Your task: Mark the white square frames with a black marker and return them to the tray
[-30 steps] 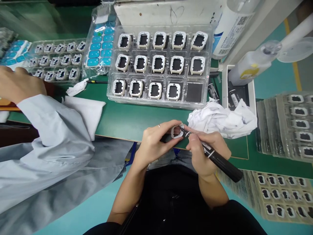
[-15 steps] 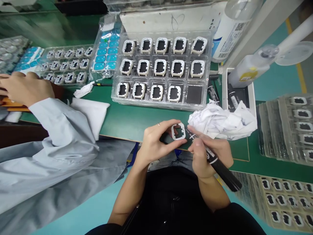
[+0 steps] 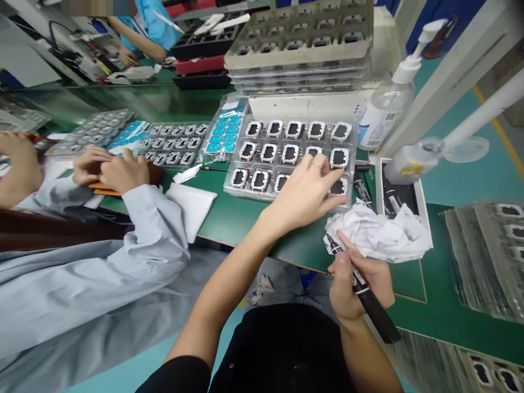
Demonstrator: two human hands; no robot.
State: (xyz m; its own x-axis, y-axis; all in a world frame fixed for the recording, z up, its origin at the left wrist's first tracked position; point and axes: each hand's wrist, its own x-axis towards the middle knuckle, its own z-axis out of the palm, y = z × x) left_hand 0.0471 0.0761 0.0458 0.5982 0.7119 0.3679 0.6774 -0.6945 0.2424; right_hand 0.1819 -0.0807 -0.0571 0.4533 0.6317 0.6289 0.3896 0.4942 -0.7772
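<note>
Clear plastic tray (image 3: pixel 245 188) of square frames under spread left hand (image 3: pixel 305 194), right hand (image 3: pixel 356 278) gripping black marker (image 3: pixel 364 292)

both arms are bare from the short black sleeve down to the wrist. the left hand (image 3: pixel 305 194) wears a thin silver ring on one finger. the right hand (image 3: pixel 360 284) wears no ring that shows and no glove. the top is black, and below it, at the lap, show light blue jeans with a frayed, torn patch.
</note>
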